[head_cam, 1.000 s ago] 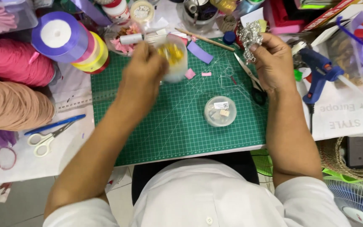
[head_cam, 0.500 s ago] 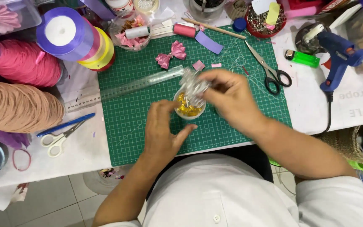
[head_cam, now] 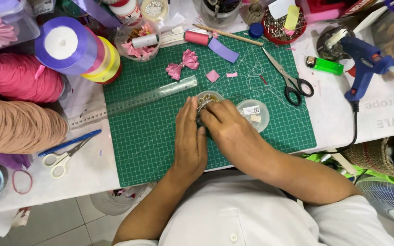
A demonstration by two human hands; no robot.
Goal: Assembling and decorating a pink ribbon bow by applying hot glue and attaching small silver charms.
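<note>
A: Both hands had dropped to the mat (head_cam: 142,136) since the earlier frame; the small jar (head_cam: 209,97) then sat cupped between them, and now it stood on the mat just above the fingertips.

B: Left hand (head_cam: 190,139)?

A: Lay flat beside the jar, fingers straight and close together, tips touching the jar's near side. Held nothing that I could see.

B: Right hand (head_cam: 226,125)?

A: Fingers curled narrow, pinching a silvery beaded piece (head_cam: 201,105) at the jar's rim. Grip partly hidden by the knuckles.

B: Lid?

A: Clear round lid (head_cam: 253,115) lay flat on the mat, touching the right hand's outer edge, just right of the jar.

B: Surroundings, briefly.

A: Clear ruler (head_cam: 151,96) ran slantwise left of the jar, its end near it. Pink bow (head_cam: 182,64) sat above the ruler, apart from both hands. Black scissors (head_cam: 290,79) lay at the mat's upper right, well apart. Blue glue gun (head_cam: 363,64) and green lighter (head_cam: 324,65) lay off the mat, right. White-handled scissors (head_cam: 62,152) lay off the mat, left, below a tan yarn cone (head_cam: 19,127)
</note>
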